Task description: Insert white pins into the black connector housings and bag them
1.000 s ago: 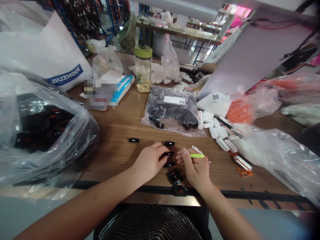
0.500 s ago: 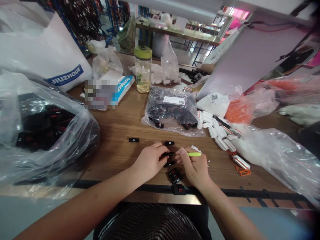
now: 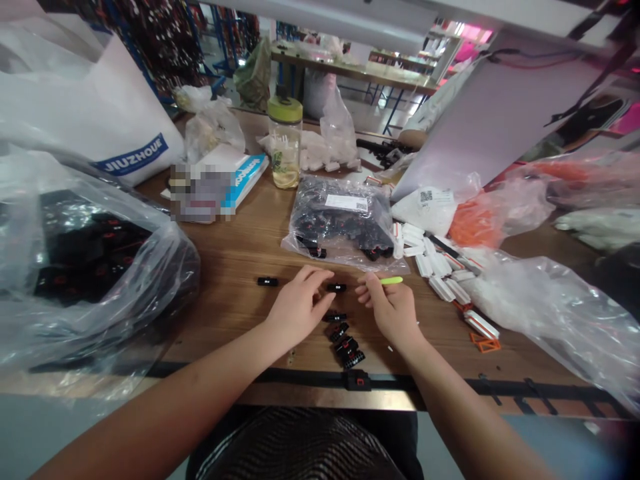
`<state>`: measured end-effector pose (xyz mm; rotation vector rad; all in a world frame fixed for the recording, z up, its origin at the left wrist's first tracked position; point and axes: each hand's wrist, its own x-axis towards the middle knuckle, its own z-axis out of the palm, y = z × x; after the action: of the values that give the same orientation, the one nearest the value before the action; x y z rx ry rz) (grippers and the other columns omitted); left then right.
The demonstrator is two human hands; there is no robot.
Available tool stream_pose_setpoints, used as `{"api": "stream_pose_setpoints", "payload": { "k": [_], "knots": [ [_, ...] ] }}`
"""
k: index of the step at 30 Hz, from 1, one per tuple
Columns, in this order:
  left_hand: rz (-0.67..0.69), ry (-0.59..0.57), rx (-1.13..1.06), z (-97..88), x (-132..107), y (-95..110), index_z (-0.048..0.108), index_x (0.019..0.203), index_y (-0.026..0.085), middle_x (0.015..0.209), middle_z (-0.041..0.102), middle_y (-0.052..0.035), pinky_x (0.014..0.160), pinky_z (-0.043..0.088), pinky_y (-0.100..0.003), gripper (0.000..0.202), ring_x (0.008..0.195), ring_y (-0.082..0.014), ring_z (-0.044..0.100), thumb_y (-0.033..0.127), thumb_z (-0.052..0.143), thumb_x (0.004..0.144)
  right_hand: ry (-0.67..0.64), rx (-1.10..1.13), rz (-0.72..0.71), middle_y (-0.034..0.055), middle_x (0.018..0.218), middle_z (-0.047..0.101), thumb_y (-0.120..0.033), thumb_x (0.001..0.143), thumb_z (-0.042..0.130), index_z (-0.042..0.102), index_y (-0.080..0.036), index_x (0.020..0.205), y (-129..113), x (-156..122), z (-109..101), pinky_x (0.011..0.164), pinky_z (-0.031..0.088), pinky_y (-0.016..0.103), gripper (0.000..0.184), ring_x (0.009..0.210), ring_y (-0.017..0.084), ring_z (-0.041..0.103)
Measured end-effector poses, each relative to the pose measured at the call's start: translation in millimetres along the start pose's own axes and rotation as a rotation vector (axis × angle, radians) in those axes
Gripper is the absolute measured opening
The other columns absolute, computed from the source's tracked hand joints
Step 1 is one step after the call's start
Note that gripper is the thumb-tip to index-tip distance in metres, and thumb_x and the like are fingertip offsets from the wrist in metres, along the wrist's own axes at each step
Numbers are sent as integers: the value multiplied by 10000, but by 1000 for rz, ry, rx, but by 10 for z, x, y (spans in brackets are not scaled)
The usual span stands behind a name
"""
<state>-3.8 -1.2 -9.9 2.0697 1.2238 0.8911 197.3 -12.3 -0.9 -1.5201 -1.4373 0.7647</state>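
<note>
- Holding your left hand (image 3: pixel 300 308) open, you grasped nothing; it was just beside a small black plastic connector (image 3: pixel 337 287).
- Your right hand (image 3: pixel 393 312) curled beside a lime-green plastic stick (image 3: pixel 391 281); whether it gripped this was hard to tell.
- A row of black connectors (image 3: pixel 344 341) lay between your hands on the brown wooden tabletop (image 3: pixel 225 267).

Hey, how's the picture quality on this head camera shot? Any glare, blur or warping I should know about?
In the head view, glare streaks across the clear plastic bag on the left, a pixelated mosaic hides part of the box, and the wide lens makes the blue shelving rack at the top lean.
</note>
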Motion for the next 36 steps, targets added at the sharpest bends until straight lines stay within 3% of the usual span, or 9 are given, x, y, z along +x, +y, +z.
{"api": "stream_pose_setpoints", "payload": {
  "k": [5, 8, 11, 29, 36],
  "knots": [
    [5, -75, 84, 33, 72, -50, 706, 1070, 174, 1027, 694, -62, 837, 550, -371, 179, 884, -207, 672, 137, 628, 914, 0, 24, -20, 58, 705, 721, -528, 950, 523, 714, -152, 824, -17, -83, 47, 544, 530, 245, 440, 574, 143, 663],
    [-11, -85, 77, 29, 43, -35, 723, 1040, 182, 979, 709, -50, 811, 557, -367, 168, 845, -204, 678, 134, 661, 892, 42, 89, -41, 48, 700, 712, -496, 958, 530, 711, -157, 824, -45, -132, 43, 540, 529, 237, 407, 569, 134, 656],
    [-11, -98, 62, 28, 18, -20, 728, 1037, 199, 973, 714, -41, 794, 559, -363, 175, 840, -201, 680, 133, 660, 889, 2, 116, -49, 40, 695, 703, -467, 969, 525, 711, -161, 821, -55, -164, 49, 533, 527, 233, 388, 562, 128, 650],
    [-13, -96, 47, 50, 21, -40, 731, 1041, 202, 964, 708, -39, 785, 559, -351, 185, 821, -194, 676, 140, 651, 886, -85, 6, -57, 33, 720, 702, -445, 987, 489, 701, -178, 837, -62, -157, 71, 593, 549, 260, 372, 601, 141, 672],
    [-33, -94, 42, 46, 13, -33, 732, 1015, 211, 973, 707, -35, 823, 562, -363, 170, 854, -199, 683, 143, 654, 880, -230, -243, -286, 59, 761, 714, -363, 1008, 439, 682, -196, 806, -192, -182, 52, 694, 544, 307, 357, 692, 172, 673]
  ]
}}
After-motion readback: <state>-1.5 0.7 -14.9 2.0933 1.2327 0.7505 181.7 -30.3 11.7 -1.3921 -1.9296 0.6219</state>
